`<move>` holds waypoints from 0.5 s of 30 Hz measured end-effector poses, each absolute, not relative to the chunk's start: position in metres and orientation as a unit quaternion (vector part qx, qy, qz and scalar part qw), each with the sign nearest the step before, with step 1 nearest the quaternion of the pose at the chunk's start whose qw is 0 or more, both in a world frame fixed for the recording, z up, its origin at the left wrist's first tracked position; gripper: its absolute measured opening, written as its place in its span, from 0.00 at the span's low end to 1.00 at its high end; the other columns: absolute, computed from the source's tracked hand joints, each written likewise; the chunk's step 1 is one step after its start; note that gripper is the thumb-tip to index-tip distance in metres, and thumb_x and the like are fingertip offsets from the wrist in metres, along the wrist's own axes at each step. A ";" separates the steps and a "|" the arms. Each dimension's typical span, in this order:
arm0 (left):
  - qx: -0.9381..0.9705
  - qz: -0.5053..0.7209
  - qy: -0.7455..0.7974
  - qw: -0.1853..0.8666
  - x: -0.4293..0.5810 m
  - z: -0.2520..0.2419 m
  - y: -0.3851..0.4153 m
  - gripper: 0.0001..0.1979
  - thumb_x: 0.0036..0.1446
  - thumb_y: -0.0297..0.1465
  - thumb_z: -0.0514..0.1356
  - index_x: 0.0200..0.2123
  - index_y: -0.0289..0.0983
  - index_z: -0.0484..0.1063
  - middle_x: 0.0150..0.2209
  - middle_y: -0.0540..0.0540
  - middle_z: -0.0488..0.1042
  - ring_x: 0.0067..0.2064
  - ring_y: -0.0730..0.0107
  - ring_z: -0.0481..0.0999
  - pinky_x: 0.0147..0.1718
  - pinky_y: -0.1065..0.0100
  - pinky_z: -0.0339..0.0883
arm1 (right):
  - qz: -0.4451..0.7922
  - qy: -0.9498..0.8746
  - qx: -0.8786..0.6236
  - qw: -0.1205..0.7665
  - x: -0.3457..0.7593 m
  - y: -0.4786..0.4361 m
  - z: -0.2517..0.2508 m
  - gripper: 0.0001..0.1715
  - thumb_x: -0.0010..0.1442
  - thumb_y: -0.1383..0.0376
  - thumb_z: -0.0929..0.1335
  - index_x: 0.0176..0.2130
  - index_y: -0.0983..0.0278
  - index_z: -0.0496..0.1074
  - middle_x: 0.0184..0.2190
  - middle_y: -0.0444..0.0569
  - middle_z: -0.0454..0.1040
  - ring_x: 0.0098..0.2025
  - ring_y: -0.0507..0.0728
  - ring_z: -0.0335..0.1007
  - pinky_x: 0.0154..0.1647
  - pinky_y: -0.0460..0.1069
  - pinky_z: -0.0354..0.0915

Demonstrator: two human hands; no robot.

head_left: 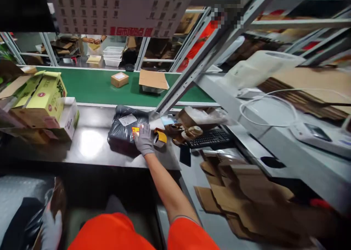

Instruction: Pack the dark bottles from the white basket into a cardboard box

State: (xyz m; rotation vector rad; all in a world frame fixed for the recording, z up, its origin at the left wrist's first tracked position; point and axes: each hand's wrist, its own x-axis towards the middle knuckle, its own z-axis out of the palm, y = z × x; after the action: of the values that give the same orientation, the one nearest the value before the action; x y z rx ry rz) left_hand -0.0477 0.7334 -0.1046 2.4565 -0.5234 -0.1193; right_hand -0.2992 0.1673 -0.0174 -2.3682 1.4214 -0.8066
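Note:
My right hand (144, 140), in a grey glove, lies with fingers stretched out against the right side of a black plastic-wrapped parcel (124, 131). The parcel rests on the metal bench and bears a white label (127, 120). A small red-and-yellow label (135, 131) shows beside my fingers. Just right of that hand sits a yellow-and-black tape dispenser (160, 137). At the lower left, my gloved left hand (51, 230) is blurred and partly cut off, close to black plastic (23, 220) and bubble wrap (19, 187). Its grip cannot be made out.
Behind the bench runs a green conveyor (93, 83) carrying a small carton (120, 79) and a lidded box (153, 81). Yellow-green cartons (41, 100) stand left. A slanted metal post (192, 72), keyboard (210, 138) and flattened cardboard (241, 191) are right. A co-worker's hands (94, 40) show beyond.

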 end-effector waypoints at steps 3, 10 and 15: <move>0.917 -0.081 -0.203 0.333 -0.048 -0.088 0.660 0.40 0.69 0.52 0.54 0.75 0.35 0.65 0.74 0.26 0.73 0.78 0.35 0.71 0.80 0.41 0.64 | -0.142 0.451 -0.873 0.115 -0.288 0.141 -0.018 0.43 0.76 0.51 0.69 0.72 0.83 0.74 0.75 0.82 0.69 0.80 0.81 0.63 0.81 0.75 0.56; 0.869 -0.190 -0.275 0.365 -0.072 -0.016 0.443 0.41 0.75 0.50 0.57 0.81 0.35 0.59 0.83 0.28 0.62 0.78 0.39 0.73 0.79 0.44 0.65 | -0.136 0.465 -0.868 0.113 -0.243 0.081 0.025 0.49 0.81 0.49 0.62 0.83 0.81 0.58 0.85 0.76 0.51 0.88 0.78 0.44 0.88 0.74 0.40; 0.834 -0.281 -0.311 0.358 -0.073 -0.003 0.295 0.48 0.74 0.45 0.63 0.84 0.26 0.50 0.85 0.21 0.54 0.82 0.38 0.66 0.80 0.48 0.63 | -0.023 0.398 -0.899 0.182 -0.202 0.069 0.033 0.51 0.80 0.47 0.65 0.83 0.80 0.57 0.86 0.75 0.48 0.88 0.77 0.44 0.89 0.72 0.37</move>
State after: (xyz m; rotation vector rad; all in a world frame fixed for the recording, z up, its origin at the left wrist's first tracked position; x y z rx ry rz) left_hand -0.0728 0.2951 -0.0034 2.1534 -0.8029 -0.7249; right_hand -0.2024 0.0692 0.0334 -2.5381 1.1222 -0.0642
